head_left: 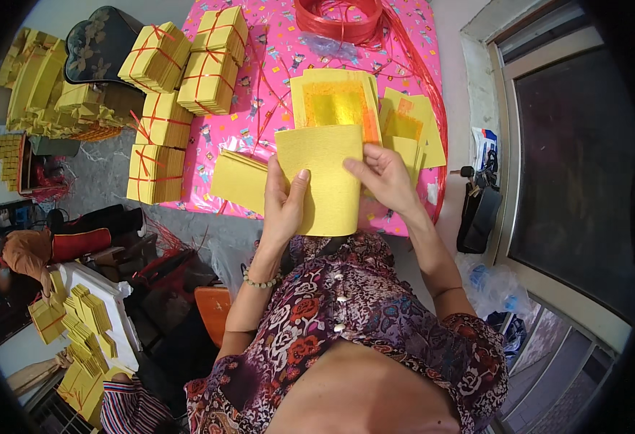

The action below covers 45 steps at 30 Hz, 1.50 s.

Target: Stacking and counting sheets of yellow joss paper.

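A yellow sheet of paper (325, 184), folded over on itself, is held upright in front of me at the table's near edge. My left hand (286, 202) grips its left side, thumb on the front face. On the opposite edge, my right hand (388, 177) pinches the paper between thumb and fingers. Just behind it lies a pile of yellow sheets (335, 105) with gold foil squares and orange print. Further right rest more foil-marked yellow sheets (408, 126), partly folded. Beside my left hand, several folded yellow papers (238, 181) lie on the table.
Bundles of folded yellow paper (209, 81) tied with red strips line the left of the pink patterned tablecloth (268, 43). A red strip coil (339, 27) sits at the back. Lower left, other people handle yellow papers at a white table (118, 318). A framed door (570, 166) stands right.
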{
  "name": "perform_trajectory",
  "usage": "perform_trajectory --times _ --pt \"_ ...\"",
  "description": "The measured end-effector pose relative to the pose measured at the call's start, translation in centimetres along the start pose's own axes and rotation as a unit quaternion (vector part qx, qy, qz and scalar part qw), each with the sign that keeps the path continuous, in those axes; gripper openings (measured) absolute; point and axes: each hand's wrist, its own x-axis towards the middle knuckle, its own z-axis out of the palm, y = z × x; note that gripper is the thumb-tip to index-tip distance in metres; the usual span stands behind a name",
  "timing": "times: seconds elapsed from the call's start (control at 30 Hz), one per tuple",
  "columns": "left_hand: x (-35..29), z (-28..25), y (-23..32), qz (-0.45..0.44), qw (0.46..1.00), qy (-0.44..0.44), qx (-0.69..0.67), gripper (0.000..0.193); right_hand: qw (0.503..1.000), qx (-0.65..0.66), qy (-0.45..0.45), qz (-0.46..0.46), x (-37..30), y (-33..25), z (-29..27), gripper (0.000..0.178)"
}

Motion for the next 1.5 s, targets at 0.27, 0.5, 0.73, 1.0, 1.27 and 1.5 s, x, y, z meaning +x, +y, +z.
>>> perform_trajectory --times 0.27,0.5,0.73,1.0,1.27,1.5 --pt "-1.6 -2.1 0.7 -0.038 0.998 0.03 0.041 0.038 0.996 -0.063 -0.039 0.043 -1.1 2.8 1.6 0.032" --pt "-2.3 -3.1 1.8 -0.059 0.995 0.065 0.043 0.038 0.992 -0.065 -0.096 0.056 -1.9 4.5 2.9 0.033" --pt "-2.6 -5.6 1.8 -0.021 0.99 0.13 0.041 0.035 0.962 -0.221 -0.153 0.039 -2.0 2.6 4.4 0.027" --pt "-5.0 -7.6 1.8 0.012 0.988 0.134 0.073 0.047 0.983 -0.065 -0.163 0.056 -2.4 4.5 5.4 0.018" --pt "-7.7 -8.4 1.3 -0.057 0.993 0.053 0.088 0.042 0.993 -0.062 -0.095 0.009 -1.4 2.6 6.6 0.022" --pt "-6.4 -10.0 -1.9 -0.069 0.985 0.158 0.002 0.041 0.999 0.015 -0.031 0.02 -0.3 3.4 6.7 0.023"
